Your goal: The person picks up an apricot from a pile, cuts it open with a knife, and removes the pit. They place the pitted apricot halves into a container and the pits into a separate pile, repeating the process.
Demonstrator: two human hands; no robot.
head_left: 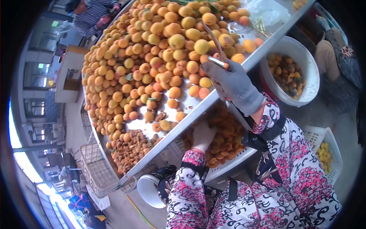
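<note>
My right hand [236, 84], in a grey glove, is closed round the short handle of a curved knife [216, 42] at the table's metal edge. The blade points up over the apricots [167, 53] heaped on the metal table [179, 128]. Lower down, my left hand [203, 134] in a pale glove reaches below the edge into a white crate [221, 168] of halved apricots [228, 133]. Its fingers are hidden in shadow among the fruit. Brown pits [131, 149] lie piled at the table's lower left corner.
A white bucket [310, 82] holding dark fruit stands at the right, with a crate of yellow fruit [325, 157] below it. Another white bucket [148, 191] lies under the table edge. Stacked crates [95, 166] stand at the left. Other people [91, 17] are at the far side and right.
</note>
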